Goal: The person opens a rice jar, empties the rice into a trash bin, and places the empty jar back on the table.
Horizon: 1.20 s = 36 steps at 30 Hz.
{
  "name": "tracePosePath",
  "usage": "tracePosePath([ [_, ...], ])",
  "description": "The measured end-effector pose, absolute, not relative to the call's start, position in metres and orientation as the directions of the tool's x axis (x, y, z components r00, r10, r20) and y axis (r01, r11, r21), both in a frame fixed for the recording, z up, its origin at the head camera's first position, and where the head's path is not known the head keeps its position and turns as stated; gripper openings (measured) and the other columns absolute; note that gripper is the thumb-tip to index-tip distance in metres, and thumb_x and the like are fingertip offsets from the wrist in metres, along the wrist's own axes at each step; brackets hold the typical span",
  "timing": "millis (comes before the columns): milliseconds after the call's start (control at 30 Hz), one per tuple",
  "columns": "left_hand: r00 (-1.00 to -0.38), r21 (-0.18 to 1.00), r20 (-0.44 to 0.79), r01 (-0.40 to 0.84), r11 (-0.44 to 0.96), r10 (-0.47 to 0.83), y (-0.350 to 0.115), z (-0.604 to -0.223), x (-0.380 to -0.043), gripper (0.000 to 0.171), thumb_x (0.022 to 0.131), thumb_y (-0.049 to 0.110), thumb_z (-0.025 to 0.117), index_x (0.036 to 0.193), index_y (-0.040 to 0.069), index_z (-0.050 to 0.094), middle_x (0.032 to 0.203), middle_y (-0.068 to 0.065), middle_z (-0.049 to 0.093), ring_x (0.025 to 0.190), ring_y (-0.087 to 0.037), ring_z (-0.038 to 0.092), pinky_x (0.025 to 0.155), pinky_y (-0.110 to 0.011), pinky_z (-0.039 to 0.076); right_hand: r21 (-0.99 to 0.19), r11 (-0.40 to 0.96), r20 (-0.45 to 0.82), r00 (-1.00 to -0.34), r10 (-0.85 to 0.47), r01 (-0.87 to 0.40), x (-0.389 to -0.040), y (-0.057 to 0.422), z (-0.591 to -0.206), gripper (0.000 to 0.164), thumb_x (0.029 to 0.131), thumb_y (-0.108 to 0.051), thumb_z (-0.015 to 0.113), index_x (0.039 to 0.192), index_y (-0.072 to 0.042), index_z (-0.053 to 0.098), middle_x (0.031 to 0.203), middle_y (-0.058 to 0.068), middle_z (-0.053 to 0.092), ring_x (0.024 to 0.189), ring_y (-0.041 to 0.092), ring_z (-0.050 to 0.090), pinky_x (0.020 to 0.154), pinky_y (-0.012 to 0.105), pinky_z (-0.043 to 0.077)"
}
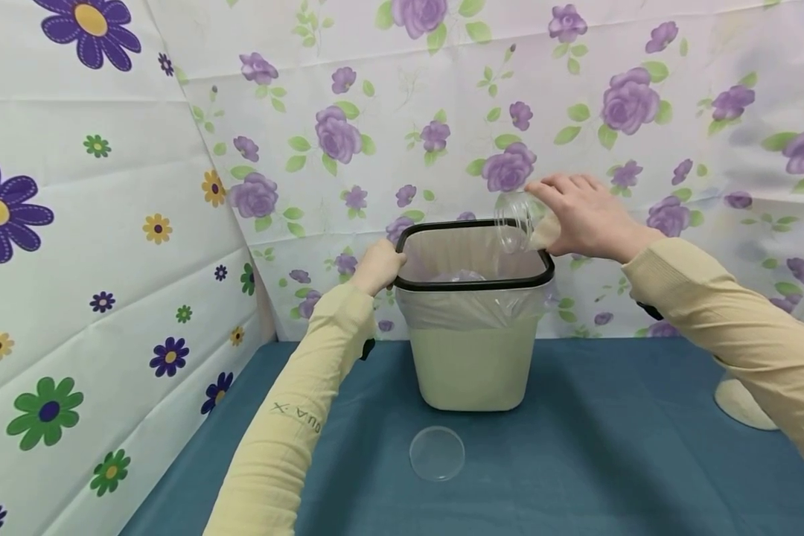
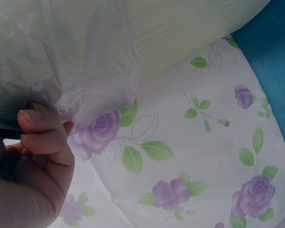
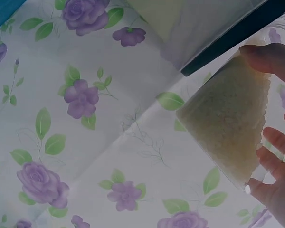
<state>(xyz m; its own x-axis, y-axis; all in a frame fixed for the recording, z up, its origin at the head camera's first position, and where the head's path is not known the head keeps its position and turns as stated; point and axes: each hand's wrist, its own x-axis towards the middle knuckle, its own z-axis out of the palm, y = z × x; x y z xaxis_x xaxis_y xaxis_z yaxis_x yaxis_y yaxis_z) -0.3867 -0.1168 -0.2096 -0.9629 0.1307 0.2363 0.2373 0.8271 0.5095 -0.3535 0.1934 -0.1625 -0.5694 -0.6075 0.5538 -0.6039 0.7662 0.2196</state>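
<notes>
Flowered backdrop [image 1: 409, 89] hung ahead; our left hand [image 1: 378, 266] gripped bin [image 1: 472, 372] by rim [image 1: 476, 284], our right hand [image 1: 589, 216] grasped jar [image 1: 512, 223] tilted at bin's right edge; loosened grip, we feared, could spill pale contents [image 3: 223, 123] outside.

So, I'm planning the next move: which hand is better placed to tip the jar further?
Probably the right hand: it grips the jar, tilted with its mouth toward the bin and beige contents inside. The left hand holds the bin's rim.
</notes>
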Motion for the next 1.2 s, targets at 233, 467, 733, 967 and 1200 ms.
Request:
tracePosePath([
  [233,-0.962,0.503,0.239,0.24,0.83,0.133,-0.116,-0.2093,-0.3871,0.033,0.089,0.008,0.043,0.057,0.003,0.05,0.04,-0.003,0.044,0.033,-0.015,0.045,0.035,-0.02,0.032,0.246,0.763,0.525,-0.579,-0.623,-0.598,-0.3531,0.1921,-0.1616,0.086,0.053,-0.009,0.082,0.128,0.001,0.041,0.119,0.026,0.042,0.106,0.046,0.038,0.094,0.057,0.02],
  [467,-0.964,0.512,0.233,0.233,0.827,0.128,-0.1167,-0.2092,-0.3874,0.033,0.089,0.008,0.043,0.058,0.003,0.05,0.041,-0.003,0.044,0.031,-0.011,0.043,0.036,-0.02,0.033,0.282,0.752,0.517,-0.566,-0.642,-0.596,-0.3546,0.1915,-0.1598,0.086,0.054,-0.008,0.084,0.128,0.001,0.041,0.119,0.026,0.042,0.105,0.047,0.038,0.093,0.058,0.02],
  [733,-0.964,0.5,0.23,0.237,0.833,0.135,-0.117,-0.2098,-0.3898,0.033,0.089,0.009,0.043,0.057,0.002,0.051,0.04,-0.004,0.045,0.039,-0.021,0.052,0.035,-0.02,0.033,0.314,0.736,0.508,-0.549,-0.664,-0.599,-0.3554,0.1899,-0.1593,0.088,0.051,-0.008,0.084,0.128,0.001,0.042,0.118,0.026,0.043,0.107,0.045,0.038,0.094,0.057,0.021],
  [967,-0.963,0.498,0.233,0.237,0.834,0.135,-0.1171,-0.209,-0.388,0.034,0.089,0.009,0.043,0.057,0.002,0.051,0.039,-0.003,0.044,0.034,-0.015,0.047,0.036,-0.02,0.033,0.344,0.725,0.514,-0.527,-0.677,-0.597,-0.3564,0.1878,-0.1578,0.087,0.049,-0.007,0.084,0.125,0.002,0.045,0.115,0.026,0.045,0.106,0.046,0.038,0.093,0.057,0.021],
  [1200,-0.965,0.501,0.225,0.231,0.834,0.132,-0.1167,-0.208,-0.3868,0.034,0.089,0.008,0.042,0.057,0.003,0.051,0.039,-0.003,0.044,0.031,-0.012,0.043,0.035,-0.02,0.032,0.363,0.722,0.505,-0.526,-0.684,-0.589,-0.3552,0.1858,-0.1562,0.085,0.05,-0.007,0.083,0.126,0.001,0.044,0.115,0.026,0.044,0.106,0.046,0.038,0.093,0.058,0.021],
])
